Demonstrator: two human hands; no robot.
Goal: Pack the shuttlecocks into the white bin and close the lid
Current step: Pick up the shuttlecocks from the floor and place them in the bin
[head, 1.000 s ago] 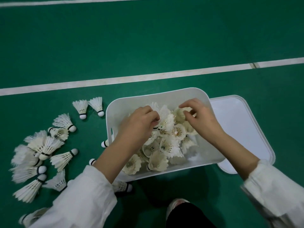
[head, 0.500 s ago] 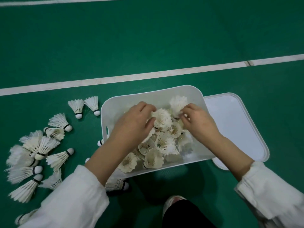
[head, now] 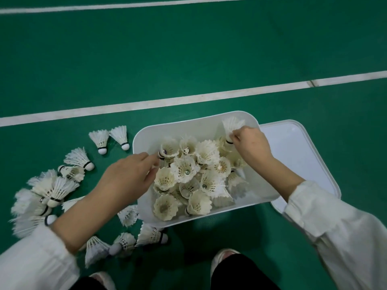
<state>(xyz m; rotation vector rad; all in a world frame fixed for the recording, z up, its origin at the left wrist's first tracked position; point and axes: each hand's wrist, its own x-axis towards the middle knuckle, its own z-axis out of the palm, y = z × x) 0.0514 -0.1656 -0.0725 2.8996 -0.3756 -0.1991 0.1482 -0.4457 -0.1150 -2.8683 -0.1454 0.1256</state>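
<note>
Shuttlecock [head: 232,127] pinched in right hand [head: 251,144] grip over white bin [head: 146,136]

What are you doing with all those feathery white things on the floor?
A person is packing shuttlecocks into a white bin on a green court floor. The left hand pinches one shuttlecock at the bin's left side, and the right hand holds another at the far right corner. The bin is already heaped, but many loose shuttlecocks lie on the floor to its left. The lid lies off, beside the bin on the right.
</note>
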